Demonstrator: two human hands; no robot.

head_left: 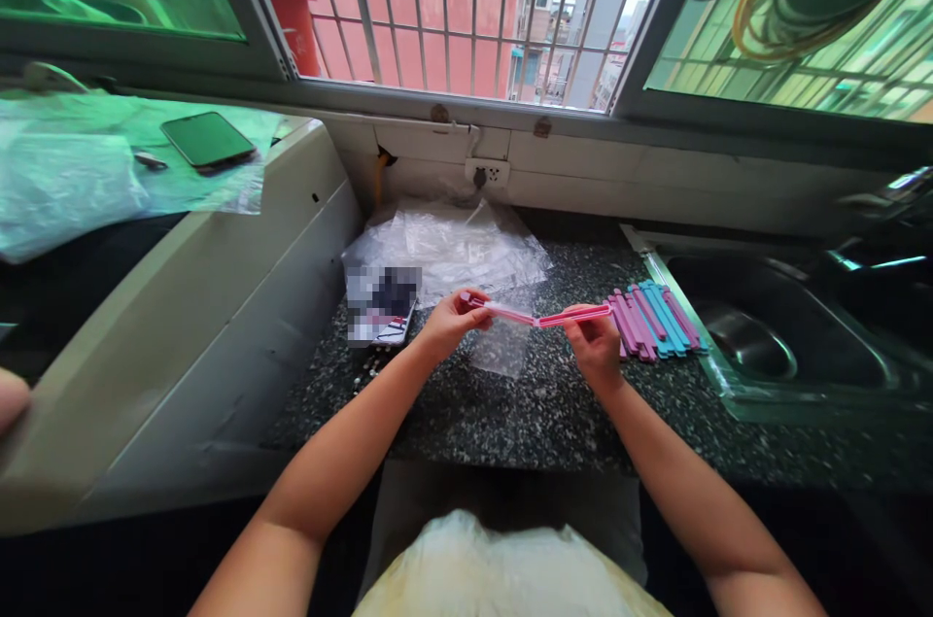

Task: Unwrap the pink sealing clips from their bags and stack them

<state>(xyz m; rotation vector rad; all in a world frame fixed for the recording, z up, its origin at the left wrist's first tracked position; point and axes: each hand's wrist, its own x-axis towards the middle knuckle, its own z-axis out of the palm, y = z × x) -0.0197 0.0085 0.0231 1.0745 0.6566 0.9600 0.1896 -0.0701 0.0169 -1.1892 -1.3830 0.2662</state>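
Left hand [450,321] and right hand [594,345] are each gripping an end of a pink clip [543,316]. A small clear bag [502,345] is hanging beneath it, above the counter [510,413]. More clips [652,318] are lying just right.

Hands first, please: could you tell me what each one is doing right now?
Left hand: closed on one end of the pink clip.
Right hand: closed on its other end.

1. Left hand [450,321] and right hand [594,345]: each pinches one end of a pink clip stick [539,316], opened flat above a small clear bag [500,350].
2. Speckled counter [510,403]: pile of pink and blue sticks [652,321] beside the sink [773,345].
3. Crumpled plastic wrap [452,243] by the wall.
4. Phone [208,141], upper left.
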